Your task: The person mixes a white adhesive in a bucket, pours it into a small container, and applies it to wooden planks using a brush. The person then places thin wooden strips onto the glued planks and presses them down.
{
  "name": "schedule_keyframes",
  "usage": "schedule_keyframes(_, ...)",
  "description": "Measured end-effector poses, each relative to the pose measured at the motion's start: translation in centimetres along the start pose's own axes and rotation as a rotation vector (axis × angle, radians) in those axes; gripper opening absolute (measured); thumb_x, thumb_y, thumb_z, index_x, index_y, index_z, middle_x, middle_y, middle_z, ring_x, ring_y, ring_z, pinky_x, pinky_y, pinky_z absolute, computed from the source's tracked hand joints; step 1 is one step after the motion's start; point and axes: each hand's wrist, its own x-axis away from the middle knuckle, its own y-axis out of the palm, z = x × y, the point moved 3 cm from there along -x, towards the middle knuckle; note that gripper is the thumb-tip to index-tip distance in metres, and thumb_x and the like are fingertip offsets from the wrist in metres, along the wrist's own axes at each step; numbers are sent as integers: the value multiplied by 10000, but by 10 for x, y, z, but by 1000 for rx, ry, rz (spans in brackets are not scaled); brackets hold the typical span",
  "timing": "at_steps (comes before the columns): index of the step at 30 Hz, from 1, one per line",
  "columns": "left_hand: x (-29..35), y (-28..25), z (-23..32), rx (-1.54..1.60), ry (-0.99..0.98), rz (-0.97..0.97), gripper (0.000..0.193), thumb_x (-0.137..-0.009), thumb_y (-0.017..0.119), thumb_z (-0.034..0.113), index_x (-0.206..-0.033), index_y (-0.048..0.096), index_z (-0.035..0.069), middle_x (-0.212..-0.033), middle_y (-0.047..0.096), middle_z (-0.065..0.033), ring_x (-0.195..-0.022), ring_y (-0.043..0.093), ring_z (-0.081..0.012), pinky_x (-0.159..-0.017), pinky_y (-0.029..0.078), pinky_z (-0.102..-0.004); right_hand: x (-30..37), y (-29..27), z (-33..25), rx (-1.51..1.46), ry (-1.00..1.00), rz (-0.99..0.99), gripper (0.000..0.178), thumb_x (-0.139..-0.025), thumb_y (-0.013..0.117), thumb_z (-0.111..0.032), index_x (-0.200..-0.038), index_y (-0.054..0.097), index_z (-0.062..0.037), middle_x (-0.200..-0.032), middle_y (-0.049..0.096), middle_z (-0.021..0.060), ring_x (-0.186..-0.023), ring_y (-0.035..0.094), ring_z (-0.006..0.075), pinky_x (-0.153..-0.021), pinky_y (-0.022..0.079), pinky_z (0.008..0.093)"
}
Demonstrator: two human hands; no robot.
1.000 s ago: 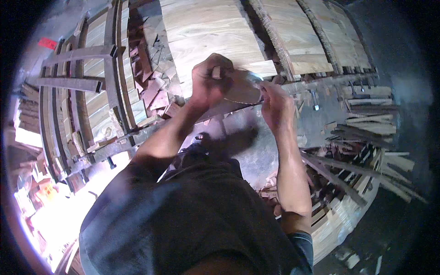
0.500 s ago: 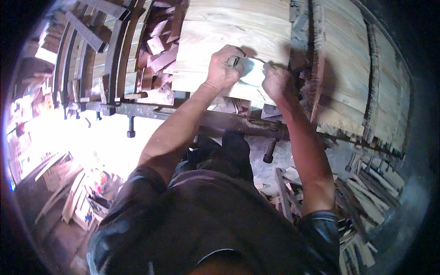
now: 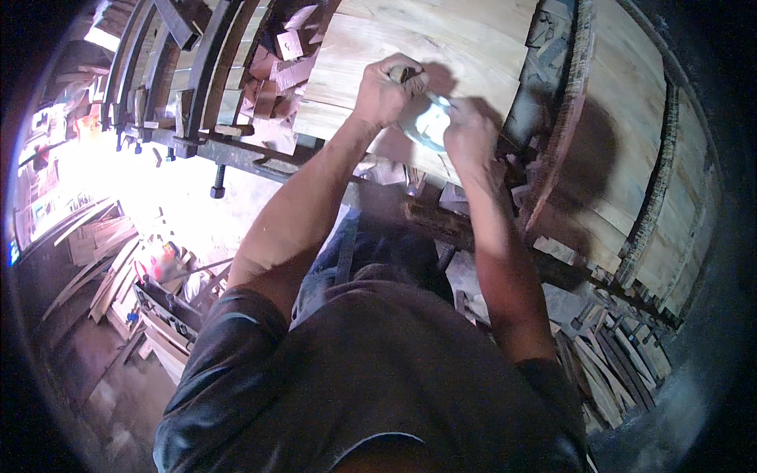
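Observation:
Both fists are over a pale wooden panel (image 3: 441, 43) made of joined boards. My left hand (image 3: 386, 91) is closed, its fingers curled round a dark, round-ended part, perhaps a handle. Between the two hands lies a shiny flat metal tool (image 3: 431, 124), bright with glare, near the panel's front edge. My right hand (image 3: 471, 135) is closed at the tool's right side and somewhat blurred. The tool's exact kind cannot be made out, and its ends are hidden by my fingers.
Dark metal clamp bars (image 3: 162, 75) stand at the left, with a long bolt (image 3: 218, 181) below. Wood offcuts (image 3: 292, 59) fill the gap beside the panel. More panels (image 3: 623, 126) stand at the right. Wood strips (image 3: 611, 370) lie heaped on the floor.
My view has turned a little, so the panel and clamps appear tilted. Both hands stay closed at the shiny tool, the right one now slightly lower than the left.

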Motion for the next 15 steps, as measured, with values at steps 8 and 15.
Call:
schedule_keyframes(8,5,-3,1,-45,-42,9,303,-912,710,313,-846,694,17,-702,614,-20,-664,512,-96,-624,443,-264,-9,-1,19,99,-291,-124,141,-856,585,-97,-927,707,-104,-815,691,205,-749,680,389,-672,520,502)
schedule_keyframes(15,8,-7,-6,-18,37,47,320,-878,732,320,-849,700,3,-842,672,-131,-784,633,-222,-745,502,-341,22,32,-11,282,-302,-34,255,-778,601,-22,-998,680,-124,-823,685,194,-769,683,381,-708,537,493)
